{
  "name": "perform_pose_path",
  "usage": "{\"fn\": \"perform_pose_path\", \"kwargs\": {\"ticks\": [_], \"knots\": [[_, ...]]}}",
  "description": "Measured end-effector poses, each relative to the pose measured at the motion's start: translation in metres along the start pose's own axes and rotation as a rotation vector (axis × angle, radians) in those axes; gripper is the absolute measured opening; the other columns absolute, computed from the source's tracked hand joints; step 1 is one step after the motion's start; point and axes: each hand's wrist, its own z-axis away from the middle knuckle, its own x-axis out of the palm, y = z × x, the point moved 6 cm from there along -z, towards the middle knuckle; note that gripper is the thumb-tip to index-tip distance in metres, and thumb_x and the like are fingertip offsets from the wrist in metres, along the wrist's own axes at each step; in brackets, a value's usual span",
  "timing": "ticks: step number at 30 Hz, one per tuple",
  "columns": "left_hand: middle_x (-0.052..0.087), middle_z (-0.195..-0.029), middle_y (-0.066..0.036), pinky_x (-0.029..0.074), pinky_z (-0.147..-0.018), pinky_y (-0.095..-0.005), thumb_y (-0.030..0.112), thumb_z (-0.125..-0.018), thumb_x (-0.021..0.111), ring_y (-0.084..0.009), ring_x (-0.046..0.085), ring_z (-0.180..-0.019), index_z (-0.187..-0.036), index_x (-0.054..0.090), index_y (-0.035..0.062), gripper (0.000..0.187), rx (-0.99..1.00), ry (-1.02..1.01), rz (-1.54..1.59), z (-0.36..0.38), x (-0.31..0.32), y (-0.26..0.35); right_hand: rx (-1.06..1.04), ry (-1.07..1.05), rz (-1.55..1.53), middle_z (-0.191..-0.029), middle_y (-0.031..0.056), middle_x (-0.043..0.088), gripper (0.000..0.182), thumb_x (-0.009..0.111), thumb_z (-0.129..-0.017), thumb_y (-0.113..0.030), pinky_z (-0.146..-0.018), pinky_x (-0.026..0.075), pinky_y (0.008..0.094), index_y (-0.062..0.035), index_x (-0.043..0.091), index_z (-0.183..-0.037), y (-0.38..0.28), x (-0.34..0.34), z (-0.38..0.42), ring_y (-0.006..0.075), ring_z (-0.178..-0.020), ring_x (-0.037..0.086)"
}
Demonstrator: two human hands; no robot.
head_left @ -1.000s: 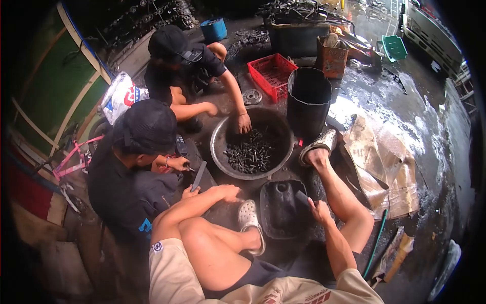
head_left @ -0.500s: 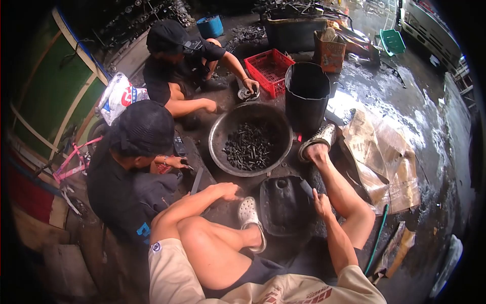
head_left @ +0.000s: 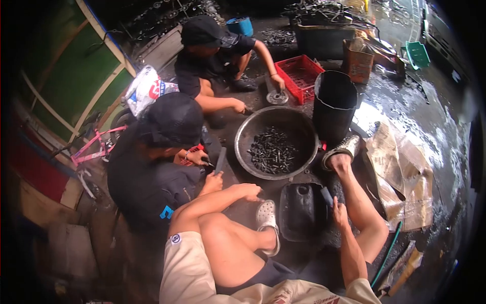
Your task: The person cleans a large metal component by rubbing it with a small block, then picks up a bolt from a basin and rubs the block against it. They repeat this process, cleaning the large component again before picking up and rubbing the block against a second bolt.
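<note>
My right hand is wrapped round the handle of a flat grey blade, beside a black plastic tray on the ground. Closed fingers show on my left hand, above my light clog; something small and dark is at its fingertips, too small to name. Beyond both hands stands a wide metal basin with many small dark metal pieces in it.
Two people in dark clothes sit at the left, close to my left arm. A black bucket, a red crate and a cardboard sheet lie beyond and to the right. A green rod lies at lower right.
The view has shifted, so the scene sits farther right. The nearer person's hand now holds a grey blade upright. The farther person's hand has moved on the round metal part. My hands keep their grips.
</note>
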Motion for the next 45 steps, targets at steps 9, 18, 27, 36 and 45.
{"fn": "perform_pose_path", "kwargs": {"ticks": [9,18,27,36,45], "knots": [[0.066,-0.128,-0.018,0.048,-0.103,-0.0468,0.049,-0.093,0.062,-0.0351,0.061,-0.120,-0.142,0.053,0.0138,0.061,-0.035,-0.032,-0.017,-0.003,0.006,-0.006,0.094,-0.118,0.177,-0.061,0.0198,0.057,0.083,0.032,-0.102,-0.064,-0.068,0.048,0.0429,0.0061,0.059,-0.067,0.010,0.000,0.015,0.0317,-0.065,0.060],[0.068,-0.122,-0.019,0.051,-0.097,-0.0460,0.053,-0.093,0.061,-0.0353,0.064,-0.115,-0.137,0.059,0.0141,0.059,-0.014,-0.013,0.009,0.001,0.004,-0.002,0.024,-0.101,0.005,-0.059,0.0153,0.058,0.085,0.034,-0.102,-0.065,-0.060,0.050,0.0412,0.0074,0.061,-0.067,-0.031,-0.002,0.025,0.0262,-0.057,0.063],[0.070,-0.118,-0.018,0.052,-0.095,-0.0463,0.056,-0.091,0.063,-0.0353,0.065,-0.112,-0.127,0.066,0.0151,0.055,-0.028,0.031,0.054,-0.007,0.006,-0.012,0.033,-0.078,0.200,-0.060,0.0229,0.057,0.086,0.031,-0.101,-0.066,-0.074,0.047,0.0481,0.0072,0.058,-0.065,-0.015,-0.008,0.017,0.0368,-0.065,0.062],[0.067,-0.124,-0.018,0.050,-0.099,-0.0455,0.056,-0.091,0.062,-0.0353,0.063,-0.116,-0.135,0.060,0.0157,0.060,-0.018,-0.016,-0.006,-0.008,0.011,-0.015,0.032,-0.029,0.124,-0.060,0.0264,0.055,0.083,0.035,-0.102,-0.062,-0.069,0.048,0.0480,0.0096,0.056,-0.064,-0.012,-0.006,0.014,0.0373,-0.064,0.063],[0.064,-0.130,-0.020,0.047,-0.104,-0.0459,0.055,-0.093,0.059,-0.0365,0.060,-0.122,-0.141,0.054,0.0092,0.067,-0.031,-0.029,-0.014,0.013,-0.009,0.009,-0.008,-0.032,0.174,-0.059,0.0249,0.050,0.082,0.036,-0.102,-0.063,-0.069,0.046,0.0488,0.0084,0.051,-0.064,-0.020,-0.006,0.015,0.0345,-0.060,0.057]]}}
